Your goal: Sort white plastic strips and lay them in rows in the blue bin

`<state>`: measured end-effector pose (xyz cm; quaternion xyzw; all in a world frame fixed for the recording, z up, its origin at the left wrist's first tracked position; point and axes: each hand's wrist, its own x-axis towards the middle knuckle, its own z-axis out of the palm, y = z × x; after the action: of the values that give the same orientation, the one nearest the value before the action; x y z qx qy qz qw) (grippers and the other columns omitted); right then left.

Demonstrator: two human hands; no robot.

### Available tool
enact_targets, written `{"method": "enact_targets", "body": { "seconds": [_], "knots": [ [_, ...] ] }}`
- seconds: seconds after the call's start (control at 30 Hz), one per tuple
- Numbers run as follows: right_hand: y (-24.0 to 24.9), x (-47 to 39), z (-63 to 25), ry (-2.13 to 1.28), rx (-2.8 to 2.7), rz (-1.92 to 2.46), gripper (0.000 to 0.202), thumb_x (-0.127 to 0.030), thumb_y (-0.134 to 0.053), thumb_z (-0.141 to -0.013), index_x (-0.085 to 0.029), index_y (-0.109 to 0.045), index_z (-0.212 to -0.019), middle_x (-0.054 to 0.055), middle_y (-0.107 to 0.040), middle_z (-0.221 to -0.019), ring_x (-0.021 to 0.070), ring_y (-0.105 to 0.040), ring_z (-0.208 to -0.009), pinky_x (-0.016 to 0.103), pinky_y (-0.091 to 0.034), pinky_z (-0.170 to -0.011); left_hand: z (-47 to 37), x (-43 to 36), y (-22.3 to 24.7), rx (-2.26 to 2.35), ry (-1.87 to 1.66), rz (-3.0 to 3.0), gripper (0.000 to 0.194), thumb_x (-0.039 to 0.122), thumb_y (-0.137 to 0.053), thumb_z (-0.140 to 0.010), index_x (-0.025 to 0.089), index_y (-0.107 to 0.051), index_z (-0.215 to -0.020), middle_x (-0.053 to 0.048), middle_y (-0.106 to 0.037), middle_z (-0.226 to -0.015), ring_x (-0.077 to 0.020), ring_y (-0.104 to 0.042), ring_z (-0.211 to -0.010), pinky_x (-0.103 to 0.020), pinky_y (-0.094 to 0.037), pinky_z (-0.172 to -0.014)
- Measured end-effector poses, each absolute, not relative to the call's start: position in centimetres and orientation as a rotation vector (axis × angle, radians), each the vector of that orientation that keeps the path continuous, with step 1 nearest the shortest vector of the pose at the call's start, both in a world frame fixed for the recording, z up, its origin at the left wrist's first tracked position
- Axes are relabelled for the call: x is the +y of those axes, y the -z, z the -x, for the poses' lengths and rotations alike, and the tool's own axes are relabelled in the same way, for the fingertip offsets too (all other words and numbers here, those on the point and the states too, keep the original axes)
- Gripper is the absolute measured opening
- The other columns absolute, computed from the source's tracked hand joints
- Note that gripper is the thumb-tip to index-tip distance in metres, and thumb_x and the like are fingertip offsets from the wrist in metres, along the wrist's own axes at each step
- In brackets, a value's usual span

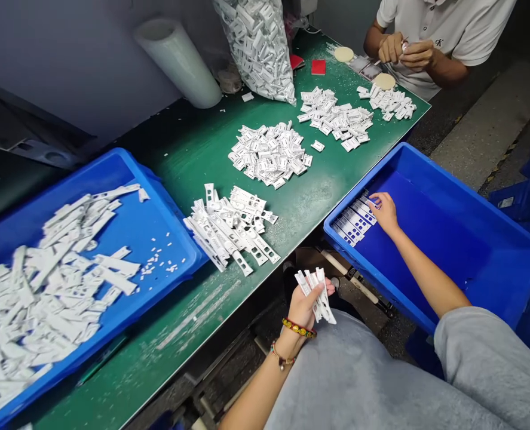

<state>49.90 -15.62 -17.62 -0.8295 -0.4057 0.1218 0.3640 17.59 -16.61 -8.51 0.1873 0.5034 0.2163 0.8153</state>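
My left hand (304, 306), with beaded bracelets at its wrist, is closed around several white plastic strips (322, 295) in front of my body. The strips fan out above and below the fingers. My right hand (385, 212) reaches into the blue bin (453, 257) on the right. Its thumb and fingers pinch the end of a white plastic strip (367, 202) there. Beside that strip, several similar strips with oblong holes (349, 224) lie side by side in a row along the bin's left end.
A blue tray (186, 248) with a heap of white strips stands left on the green table (166, 325). Loose strips (229, 227) and small white parts (269, 154) lie in piles. A filled clear bag (262, 54) and roll (179, 63) stand behind. Across sits another person (448, 36).
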Motion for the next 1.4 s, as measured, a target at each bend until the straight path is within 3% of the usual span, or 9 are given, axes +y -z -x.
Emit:
{"method": "enact_targets", "body": {
  "seconds": [0.2, 0.4, 0.5, 0.63, 0.8, 0.93, 1.03, 1.2, 1.4],
  "knots": [
    [9.1, -19.2, -35.9, -1.121, -1.302, 1.675, 0.017, -0.035, -0.062, -0.084, -0.023, -0.070, -0.094, 0.001, -0.064, -0.084, 0.0135, -0.056, -0.068, 0.027, -0.046, -0.062, -18.3, -17.3, 8.9, 1.070, -0.487, -0.445, 0.046, 0.033, -0.089, -0.051, 0.009, -0.069, -0.085, -0.010, -0.074, -0.081, -0.0242, -0.072, -0.075, -0.039, -0.057, -0.081],
    [9.0, -19.8, -34.1, -1.343, -1.004, 1.596, 0.016, -0.034, -0.064, -0.080, -0.020, -0.069, -0.086, 0.002, -0.062, -0.080, 0.0142, -0.057, -0.071, 0.025, -0.046, -0.058, -18.2, -16.9, 8.8, 1.024, -0.507, -0.444, 0.048, 0.034, -0.086, -0.057, 0.011, -0.067, -0.095, -0.012, -0.075, -0.087, -0.0293, -0.072, -0.087, -0.041, -0.056, -0.083],
    [8.9, -19.7, -34.9, -1.421, -0.930, 1.465, 0.022, -0.040, -0.070, -0.076, -0.019, -0.066, -0.080, 0.004, -0.064, -0.091, 0.0161, -0.060, -0.082, 0.025, -0.049, -0.063, -18.2, -16.7, 8.6, 1.022, -0.454, -0.437, 0.042, 0.030, -0.086, -0.058, 0.010, -0.066, -0.089, -0.010, -0.074, -0.077, -0.0245, -0.072, -0.074, -0.034, -0.057, -0.071],
    [7.6, -19.8, -34.2, -1.507, -0.886, 1.379, 0.028, -0.045, -0.072, -0.075, -0.019, -0.062, -0.081, 0.002, -0.065, -0.082, 0.0142, -0.060, -0.073, 0.028, -0.050, -0.068, -18.8, -17.0, 8.4, 0.984, -0.357, -0.302, 0.043, 0.027, -0.088, -0.056, 0.009, -0.065, -0.087, -0.010, -0.073, -0.075, -0.0210, -0.071, -0.067, -0.029, -0.057, -0.063],
    [4.8, -19.0, -37.8, -1.163, -0.807, 1.457, 0.026, -0.046, -0.067, -0.080, -0.021, -0.061, -0.082, 0.002, -0.064, -0.084, 0.0166, -0.061, -0.080, 0.032, -0.050, -0.077, -18.6, -16.3, 8.9, 1.022, -0.517, -0.162, 0.032, 0.025, -0.084, -0.064, 0.014, -0.061, -0.083, -0.010, -0.073, -0.093, -0.0214, -0.071, -0.087, -0.031, -0.058, -0.074],
    [6.6, -16.1, -47.4, -0.561, -0.942, 1.820, 0.017, -0.038, -0.061, -0.085, -0.021, -0.060, -0.090, 0.004, -0.062, -0.091, 0.0189, -0.060, -0.085, 0.032, -0.049, -0.078, -16.8, -15.2, 9.4, 1.065, -0.540, -0.223, 0.036, 0.025, -0.084, -0.063, 0.013, -0.063, -0.090, 0.000, -0.064, -0.070, -0.0076, -0.056, -0.051, -0.017, -0.043, -0.042],
    [11.7, -13.5, -53.6, -0.232, -1.168, 2.219, 0.004, -0.023, -0.059, -0.085, -0.020, -0.060, -0.086, 0.007, -0.060, -0.090, 0.0222, -0.057, -0.086, 0.035, -0.047, -0.078, -16.0, -15.2, 9.3, 1.045, -0.518, -0.267, 0.041, 0.028, -0.082, -0.062, 0.011, -0.065, -0.095, 0.002, -0.059, -0.066, -0.0044, -0.045, -0.045, -0.016, -0.035, -0.037],
    [19.1, -10.5, -56.2, -0.348, -1.498, 2.574, 0.009, -0.013, -0.063, -0.079, -0.019, -0.064, -0.086, 0.011, -0.061, -0.091, 0.0269, -0.056, -0.092, 0.035, -0.045, -0.077, -16.1, -16.1, 8.6, 1.071, -0.481, -0.243, 0.036, 0.019, -0.071, -0.065, 0.009, -0.066, -0.099, 0.000, -0.060, -0.073, -0.0072, -0.051, -0.051, -0.020, -0.042, -0.042],
    [20.9, -12.5, -57.1, -0.314, -1.450, 2.514, 0.023, -0.020, -0.063, -0.079, -0.020, -0.062, -0.101, 0.010, -0.060, -0.101, 0.0249, -0.056, -0.096, 0.034, -0.045, -0.080, -15.6, -16.5, 8.7, 1.058, -0.434, -0.229, 0.035, 0.017, -0.078, -0.064, 0.009, -0.068, -0.098, -0.002, -0.066, -0.070, -0.0126, -0.063, -0.060, -0.030, -0.058, -0.067]
  ]
}}
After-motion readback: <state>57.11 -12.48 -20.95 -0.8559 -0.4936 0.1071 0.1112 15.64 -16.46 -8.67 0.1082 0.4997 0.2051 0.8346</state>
